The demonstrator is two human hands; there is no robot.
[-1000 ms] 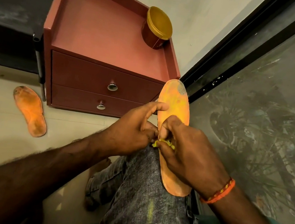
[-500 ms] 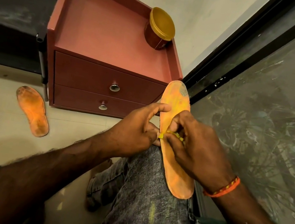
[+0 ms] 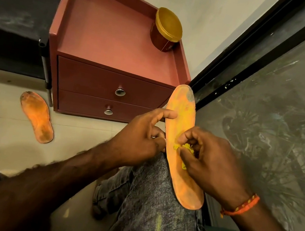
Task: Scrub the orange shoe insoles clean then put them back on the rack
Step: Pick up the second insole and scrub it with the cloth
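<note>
Second insole point(image 3: 36, 117) beside cabinet point(image 3: 115, 52)

Two orange insoles: one point(image 3: 183, 144) at centre, one point(image 3: 36, 117) on the floor at 9 o'clock; two hands, left point(image 3: 139, 139) and right point(image 3: 212, 163); one yellow scrubber point(image 3: 184, 148) at centre; one red cabinet point(image 3: 106, 47) at 12 o'clock with two drawers, each with one knob point(image 3: 120, 91) point(image 3: 108, 111); one gold-lidded jar point(image 3: 167, 30) at 12 o'clock; one orange wristband point(image 3: 241, 207) at 4 o'clock.
</note>
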